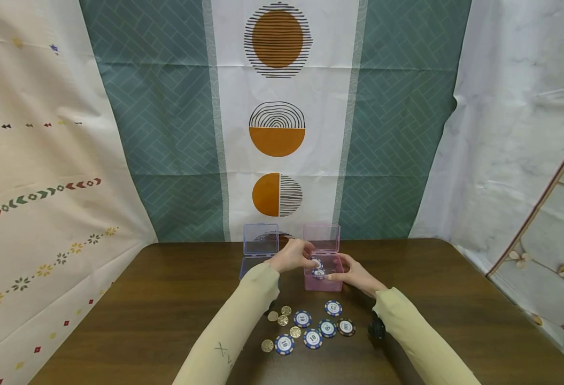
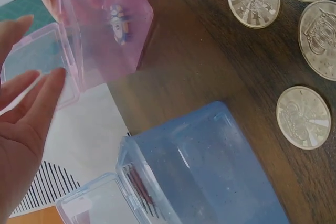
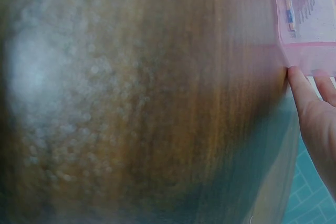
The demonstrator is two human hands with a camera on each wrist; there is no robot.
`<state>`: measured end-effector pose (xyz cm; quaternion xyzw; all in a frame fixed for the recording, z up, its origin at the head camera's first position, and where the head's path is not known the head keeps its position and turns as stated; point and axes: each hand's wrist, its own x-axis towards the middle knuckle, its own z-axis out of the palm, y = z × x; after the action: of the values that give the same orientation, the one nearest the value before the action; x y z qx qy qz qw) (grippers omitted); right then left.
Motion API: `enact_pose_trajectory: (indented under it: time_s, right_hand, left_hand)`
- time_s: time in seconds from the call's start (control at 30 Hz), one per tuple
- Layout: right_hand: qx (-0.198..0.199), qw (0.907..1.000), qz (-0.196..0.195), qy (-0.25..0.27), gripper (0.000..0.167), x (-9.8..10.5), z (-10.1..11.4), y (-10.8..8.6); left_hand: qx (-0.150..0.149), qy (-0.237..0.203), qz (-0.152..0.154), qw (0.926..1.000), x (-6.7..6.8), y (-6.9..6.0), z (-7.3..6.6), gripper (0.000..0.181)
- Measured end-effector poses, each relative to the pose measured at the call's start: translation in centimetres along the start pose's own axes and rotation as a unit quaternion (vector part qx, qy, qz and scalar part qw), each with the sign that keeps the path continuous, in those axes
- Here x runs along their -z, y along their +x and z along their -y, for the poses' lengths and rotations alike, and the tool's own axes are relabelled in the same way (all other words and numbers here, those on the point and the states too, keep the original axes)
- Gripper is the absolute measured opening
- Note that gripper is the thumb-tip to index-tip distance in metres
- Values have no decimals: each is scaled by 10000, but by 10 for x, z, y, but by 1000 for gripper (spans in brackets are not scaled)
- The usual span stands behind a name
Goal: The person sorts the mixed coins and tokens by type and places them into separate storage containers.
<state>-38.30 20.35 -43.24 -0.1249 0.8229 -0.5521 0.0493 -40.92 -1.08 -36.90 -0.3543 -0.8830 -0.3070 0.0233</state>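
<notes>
- The pink box (image 1: 323, 285) stood on the bench (image 1: 176, 305) before the person, lid raised, with poker chips (image 1: 318, 274) inside it.
- The left grip (image 1: 292, 255) looked released over that box, its fingers apart, with nothing visible between them.
- The right grip (image 1: 360, 277) grasped the pink box at its right side.
- A likely hazard was the box tipping or sliding, if the right grip loosened while the left knocked a wall or the raised lid.
- The left forearm passed over the blue box (image 2: 210, 161), so a low withdrawal could have dragged it or scattered the gold coins (image 1: 267, 345) close beside the sleeve.
- The black wrist device (image 1: 377, 327) on the right lay near the dark-rimmed chip and might have brushed it aside.
- Boxes: two, one pink and one blue, each with one raised lid.
- Chips loose on the bench (image 1: 284, 344): six.
- Chips in the pink box: at least two; overlap hid any more.
- Gold coins: five visible on the bench.
</notes>
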Motion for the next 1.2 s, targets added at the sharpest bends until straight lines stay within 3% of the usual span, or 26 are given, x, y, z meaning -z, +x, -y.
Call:
enact_pose_trajectory:
  time_s: [0.13,0.33,0.5,0.67,0.97,1.2]
  right_hand:
    - [93,9999,32,35,78,-1,0,-1]
    - [86,9999,40,97,76,1,1,0]
    - [73,10000,40,9,75,1,1,0]
    - [16,10000,13,-61,76,2,2,0]
    - [-87,9999,-7,-122,76,0,1,-1]
    - [-128,9999,-9,-101,74,-1,3,-2]
  left_hand:
    - [59,79,46,9999,3,-3,-3,54]
    - [84,-122,70,9999,10,-7,-4,52]
    - [-246,-99,150,9995,12,-12,-6,44]
    - [-571,-33,451,9973,10,-20,-6,40]
    - [-546,-333,612,9961,10,-31,-3,35]
    - [-776,-472,839,9923,10,-39,-1,32]
